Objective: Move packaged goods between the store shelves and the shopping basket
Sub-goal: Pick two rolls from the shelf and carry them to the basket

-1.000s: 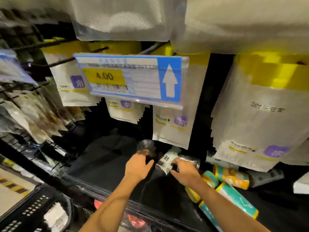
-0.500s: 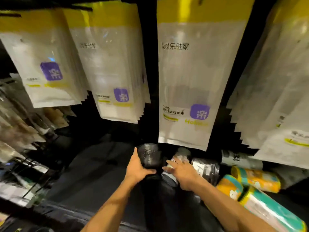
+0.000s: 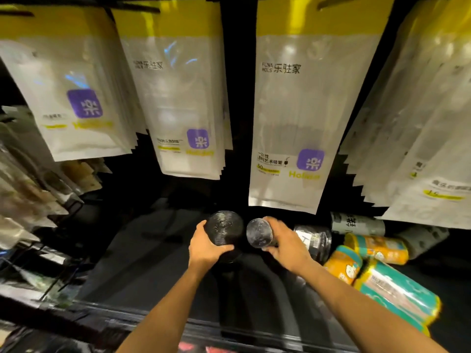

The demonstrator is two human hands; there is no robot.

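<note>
Left hand (image 3: pixel 207 247): wrapped round a black roll (image 3: pixel 224 229), thumb across its near side, fingers (image 3: pixel 201 226) curled behind its left edge; roll standing on end on the dark shelf (image 3: pixel 142 266), flat face toward the camera.
Right hand (image 3: pixel 285 244): closed on a grey roll (image 3: pixel 259 233) from the right, fingers over the top, thumb under; round end turned toward the camera.
The 2 rolls: side by side, just apart, at the middle of the shelf below the hanging packs.
Behind right hand: a dark labelled roll (image 3: pixel 316 240) lying on the shelf, just beside the wrist.
Further right: a white roll (image 3: pixel 356 224) at the back, an orange-and-teal pack (image 3: pixel 377 248) in front of it, an orange pack (image 3: pixel 342 266) and a long teal pack (image 3: pixel 400 294) nearest the shelf edge, touching each other.
Above: 4 rows of white pouches with yellow tops on pegs; the pouch (image 3: pixel 300 118) right over the hands carrying a purple square logo and the figure 50.
Far left: clear bags (image 3: pixel 28 189) on hooks, contents blurred.
Basket: out of frame.
</note>
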